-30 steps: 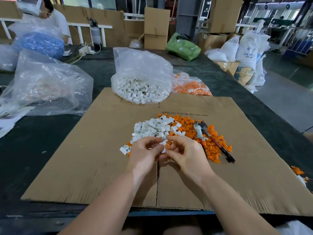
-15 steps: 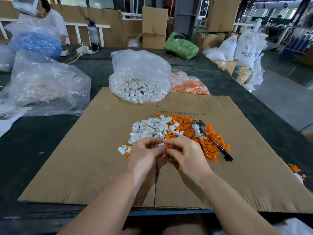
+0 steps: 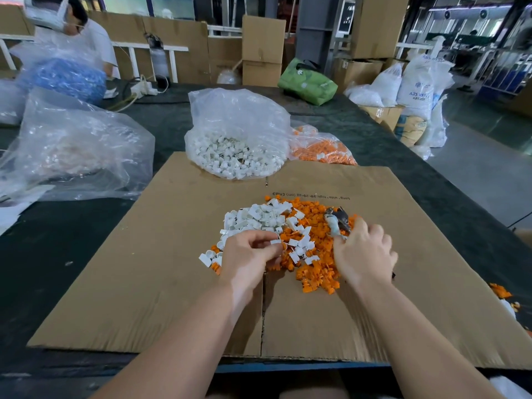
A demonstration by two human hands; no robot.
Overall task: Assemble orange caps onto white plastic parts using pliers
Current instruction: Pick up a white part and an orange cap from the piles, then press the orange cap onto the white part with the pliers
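A pile of white plastic parts [image 3: 256,218] and a pile of orange caps [image 3: 313,254] lie mixed on the cardboard sheet [image 3: 144,283]. My left hand [image 3: 249,254] pinches a small white part [image 3: 275,241] between thumb and fingertips at the near edge of the white pile. My right hand [image 3: 364,254] is down on the pliers [image 3: 336,218], which lie on the orange caps. Its thumb and fingers curl on either side of the handles. Only the metal jaws and a pale bit of handle stick out beyond the fingers.
A clear bag of white parts [image 3: 236,151] and a bag of orange caps [image 3: 322,148] stand at the cardboard's far edge. A large crumpled plastic bag [image 3: 74,151] lies to the left. A person works at the far left behind a bag of blue parts [image 3: 63,79]. Loose orange caps [image 3: 501,290] lie at the right.
My hands were together pinching a part over the pile's near edge. My right hand has moved away to the right onto the pliers; my left hand stays, holding the white part.
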